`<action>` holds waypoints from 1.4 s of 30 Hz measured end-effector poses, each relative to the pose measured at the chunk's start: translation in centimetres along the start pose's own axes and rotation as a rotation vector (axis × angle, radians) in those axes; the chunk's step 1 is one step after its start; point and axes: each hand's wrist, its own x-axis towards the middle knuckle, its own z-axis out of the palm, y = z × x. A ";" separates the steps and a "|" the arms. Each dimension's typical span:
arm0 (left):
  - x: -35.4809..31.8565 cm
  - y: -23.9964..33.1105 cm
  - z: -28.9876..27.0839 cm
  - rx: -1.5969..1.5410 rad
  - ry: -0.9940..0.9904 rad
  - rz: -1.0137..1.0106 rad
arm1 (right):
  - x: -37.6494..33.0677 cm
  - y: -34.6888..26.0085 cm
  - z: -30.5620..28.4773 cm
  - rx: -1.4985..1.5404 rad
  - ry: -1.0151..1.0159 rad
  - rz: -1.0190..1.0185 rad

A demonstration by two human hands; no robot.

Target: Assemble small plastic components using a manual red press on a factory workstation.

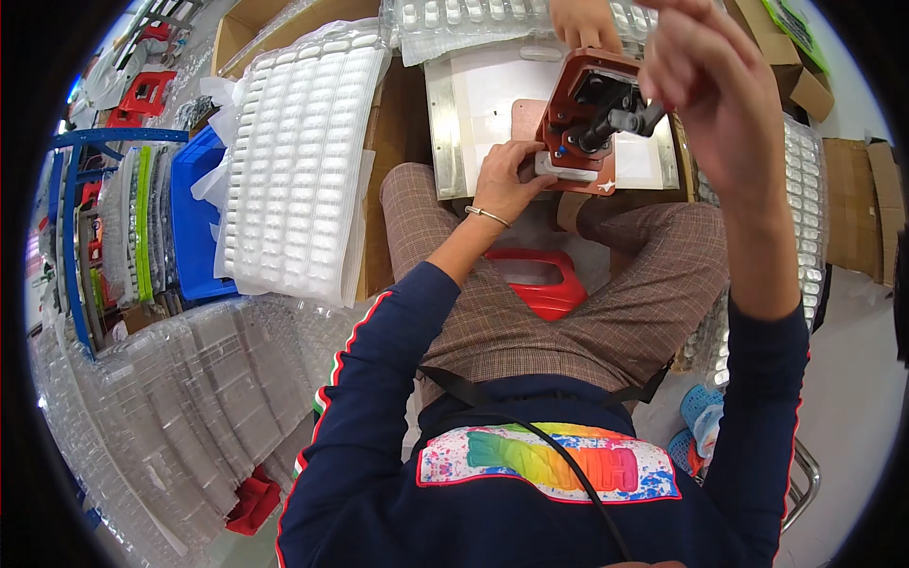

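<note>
Left hand [507, 180] lay flat, fingers curled down onto a small white part [566, 168] seated at the base of a red hand press [585, 118]; the part sat just beyond the fingertips, under the press head. Right hand [705, 80] was raised and closed around the black lever handle [627, 120] of the press. The press stood on a white-topped metal plate [492, 95] directly ahead of both hands. Another person's hand [584, 24] rested at the far edge of the plate, beyond the press. Stacked clear blister trays [298, 161] lay well to the left of the left hand; a red stool seat [535, 279] showed below the left wrist, between the knees.
</note>
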 end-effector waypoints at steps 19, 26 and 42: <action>0.4 -1.7 0.1 0.044 0.029 0.057 | -5.0 4.3 2.3 -0.642 -0.124 -0.566; 1.7 -1.4 -1.7 -0.160 -0.239 -0.054 | 4.2 0.6 -0.1 -0.153 0.165 -0.001; 14.0 -2.9 -0.1 0.298 -0.036 0.294 | -9.2 17.5 -3.9 -0.874 -0.026 0.258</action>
